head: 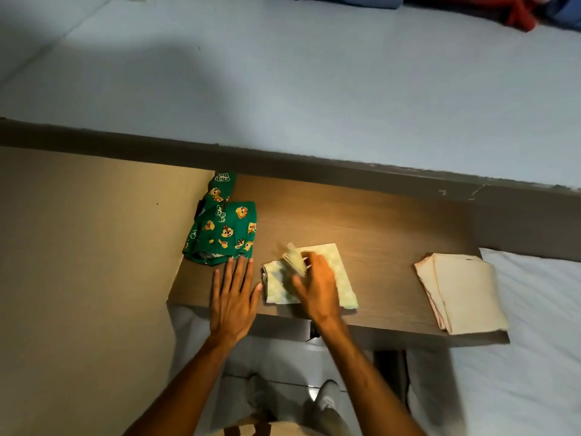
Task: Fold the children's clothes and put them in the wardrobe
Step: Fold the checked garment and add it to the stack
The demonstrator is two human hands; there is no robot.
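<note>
Green cartoon-print garment (224,228), pale green patterned cloth (341,278), cream folded cloth (462,291), brown wood-grain table (377,215).

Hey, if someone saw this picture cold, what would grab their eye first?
Probably the bright green cartoon-print garment at the wooden table's left end, with the left hand flat beside it. Next, the right hand lifting a fold of the pale green cloth at the centre, and the folded cream cloth at the right.

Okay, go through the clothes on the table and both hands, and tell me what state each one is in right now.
Green printed garment: loosely folded, rumpled.
Pale green cloth: folded flat, one corner lifted.
Cream cloth: folded, untouched.
Left hand: open, flat on the table.
Right hand: gripping the pale green cloth's corner.
</note>
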